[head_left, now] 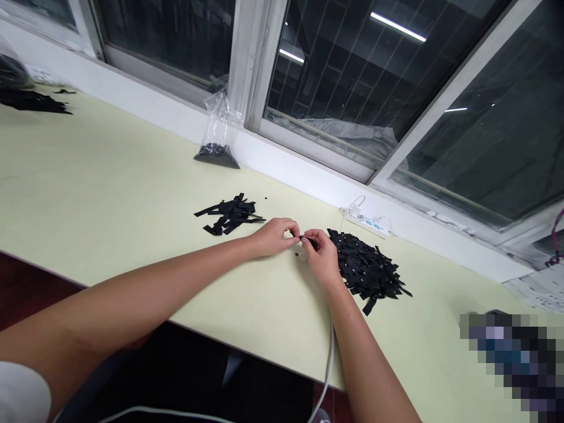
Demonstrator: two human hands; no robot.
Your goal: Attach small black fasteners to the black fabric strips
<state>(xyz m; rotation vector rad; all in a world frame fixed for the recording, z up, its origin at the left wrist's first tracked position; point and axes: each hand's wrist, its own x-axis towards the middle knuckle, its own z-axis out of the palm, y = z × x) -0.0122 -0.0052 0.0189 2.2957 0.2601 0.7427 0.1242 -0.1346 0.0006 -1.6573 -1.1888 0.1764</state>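
Both hands meet over the pale table (264,305), fingertips nearly touching. My left hand (278,236) pinches one end of a small black piece (301,237). On its other side my right hand (321,254) is closed on the same piece, which is partly hidden by the fingers. A tiny dark ring (296,254) lies on the table just below the fingertips. To the left of my hands is a small pile of black strips (233,212). Against my right hand's far side spreads a bigger heap of black strips with small light dots (368,267).
A clear bag with black bits (217,154) stands by the window ledge. A power strip (368,223) lies behind the big heap. A white cable (329,358) hangs over the front edge. More black material (35,101) is far left; a pixelated area covers the right.
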